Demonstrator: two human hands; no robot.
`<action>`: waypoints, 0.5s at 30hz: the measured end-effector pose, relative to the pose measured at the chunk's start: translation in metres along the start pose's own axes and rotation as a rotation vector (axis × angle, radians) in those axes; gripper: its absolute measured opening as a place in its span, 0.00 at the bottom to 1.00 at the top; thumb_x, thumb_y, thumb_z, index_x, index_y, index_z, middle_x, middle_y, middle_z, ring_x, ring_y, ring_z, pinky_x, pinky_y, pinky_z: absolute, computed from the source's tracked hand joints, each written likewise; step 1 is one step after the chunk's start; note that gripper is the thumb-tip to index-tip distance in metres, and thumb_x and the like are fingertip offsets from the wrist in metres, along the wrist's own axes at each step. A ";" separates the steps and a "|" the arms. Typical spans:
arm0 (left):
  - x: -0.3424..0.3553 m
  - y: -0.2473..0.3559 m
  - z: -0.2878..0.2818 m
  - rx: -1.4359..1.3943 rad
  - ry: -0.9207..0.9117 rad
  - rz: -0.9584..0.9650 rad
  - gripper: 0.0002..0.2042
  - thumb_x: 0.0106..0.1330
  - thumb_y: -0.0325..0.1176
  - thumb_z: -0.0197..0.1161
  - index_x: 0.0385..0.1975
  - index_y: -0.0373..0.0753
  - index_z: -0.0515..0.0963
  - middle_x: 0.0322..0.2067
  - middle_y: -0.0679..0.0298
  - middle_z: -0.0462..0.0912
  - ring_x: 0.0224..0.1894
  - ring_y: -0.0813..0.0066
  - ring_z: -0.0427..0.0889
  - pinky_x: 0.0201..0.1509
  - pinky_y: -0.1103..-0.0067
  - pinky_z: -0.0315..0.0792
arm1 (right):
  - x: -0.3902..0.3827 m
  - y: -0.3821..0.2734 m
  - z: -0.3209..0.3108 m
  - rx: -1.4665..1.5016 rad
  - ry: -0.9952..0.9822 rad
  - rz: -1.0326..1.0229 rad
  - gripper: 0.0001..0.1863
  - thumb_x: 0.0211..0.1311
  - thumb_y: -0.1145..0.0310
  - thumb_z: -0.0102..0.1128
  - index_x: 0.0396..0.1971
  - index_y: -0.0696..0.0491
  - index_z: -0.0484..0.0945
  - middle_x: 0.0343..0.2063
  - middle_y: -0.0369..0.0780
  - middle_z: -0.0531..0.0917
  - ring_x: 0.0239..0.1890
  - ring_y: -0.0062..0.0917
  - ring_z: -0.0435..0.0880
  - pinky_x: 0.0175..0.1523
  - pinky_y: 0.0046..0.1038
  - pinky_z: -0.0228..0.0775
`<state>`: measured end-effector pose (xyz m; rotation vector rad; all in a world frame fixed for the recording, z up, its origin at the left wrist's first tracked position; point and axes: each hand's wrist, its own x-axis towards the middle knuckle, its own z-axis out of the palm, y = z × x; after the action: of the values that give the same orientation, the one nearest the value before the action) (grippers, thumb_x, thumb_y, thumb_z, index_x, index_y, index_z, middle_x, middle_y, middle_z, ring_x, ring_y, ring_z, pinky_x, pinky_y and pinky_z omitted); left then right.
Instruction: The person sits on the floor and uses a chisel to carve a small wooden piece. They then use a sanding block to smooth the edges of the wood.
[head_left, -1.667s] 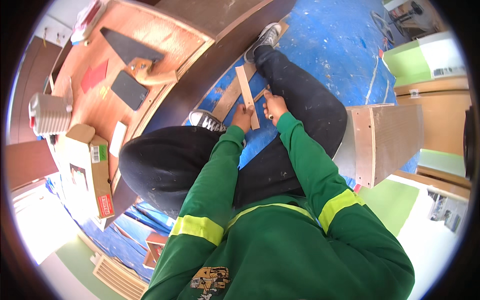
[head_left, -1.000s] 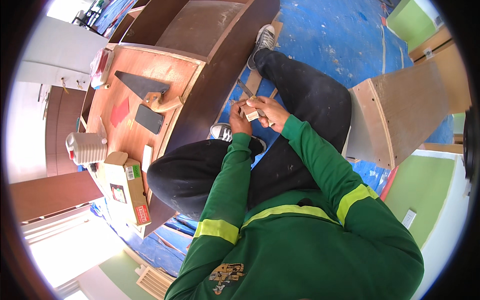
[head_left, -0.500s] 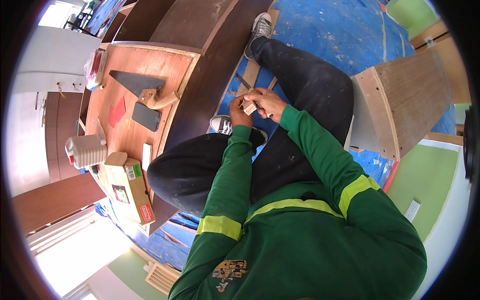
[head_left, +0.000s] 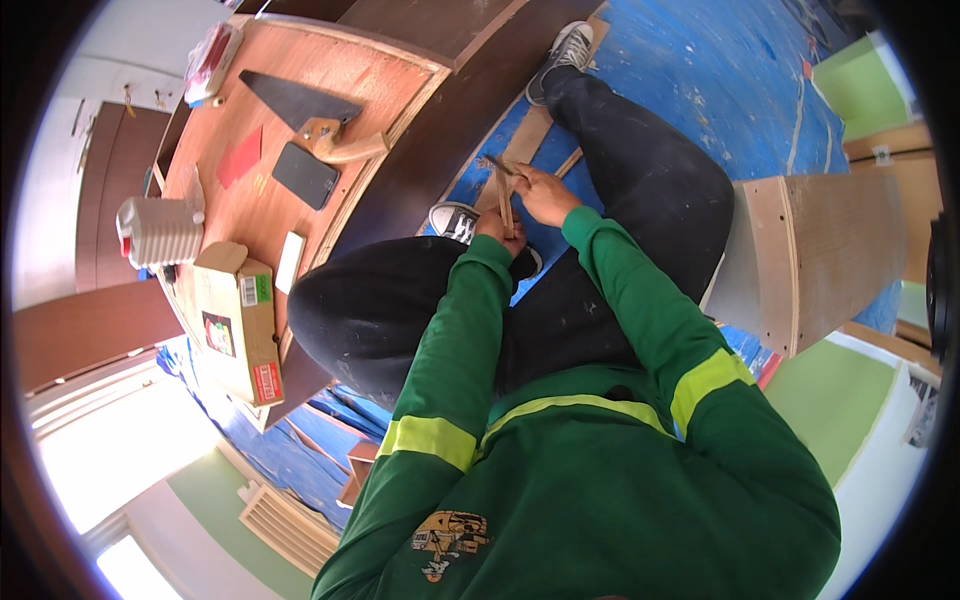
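Observation:
My left hand (head_left: 497, 230) is closed round a short, light wooden strip (head_left: 505, 203), which stands out lengthwise from it between my legs. Just above it, my right hand (head_left: 541, 195) grips a narrow tool with a dark metal blade (head_left: 497, 164), held across the far end of the strip; whether they touch I cannot tell. A longer flat board (head_left: 530, 135) lies beneath on the blue floor sheeting (head_left: 700, 70), by my sneaker (head_left: 561, 62).
On the wooden cabinet (head_left: 390, 90) at left are a handsaw (head_left: 295, 100), black phone (head_left: 305, 175), red paper (head_left: 240, 157), plastic jug (head_left: 160, 230) and cardboard box (head_left: 235, 325). A plywood box (head_left: 825, 250) stands beside my right leg.
The wooden strip has turned from nearly end-on to lengthwise in my left hand. My right hand with the blade has risen above my left hand, to the strip's far end.

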<state>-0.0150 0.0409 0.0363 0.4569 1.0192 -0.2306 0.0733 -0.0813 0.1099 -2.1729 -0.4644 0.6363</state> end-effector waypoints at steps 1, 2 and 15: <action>0.006 -0.003 -0.003 -0.048 -0.004 -0.028 0.15 0.80 0.39 0.40 0.39 0.41 0.74 0.26 0.65 0.74 0.24 0.74 0.71 0.26 0.78 0.67 | -0.007 0.000 -0.004 -0.029 0.007 -0.025 0.30 0.76 0.56 0.50 0.70 0.60 0.72 0.60 0.58 0.81 0.61 0.55 0.80 0.69 0.43 0.72; 0.010 -0.008 -0.006 -0.098 -0.007 -0.059 0.14 0.78 0.36 0.39 0.39 0.41 0.74 0.26 0.65 0.74 0.24 0.74 0.71 0.26 0.78 0.66 | -0.016 -0.001 -0.009 -0.052 0.025 -0.035 0.29 0.78 0.57 0.47 0.70 0.59 0.72 0.60 0.58 0.81 0.60 0.56 0.80 0.69 0.44 0.72; 0.020 -0.030 -0.001 -0.431 0.089 -0.250 0.15 0.78 0.38 0.40 0.31 0.42 0.71 0.21 0.67 0.67 0.20 0.75 0.64 0.23 0.76 0.59 | -0.102 -0.039 -0.031 -0.467 -0.191 0.016 0.21 0.77 0.60 0.50 0.63 0.49 0.81 0.45 0.56 0.88 0.48 0.57 0.86 0.58 0.53 0.78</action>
<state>-0.0180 0.0153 0.0110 -0.0532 1.1771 -0.2065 0.0045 -0.1295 0.1862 -2.5646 -0.7586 0.8116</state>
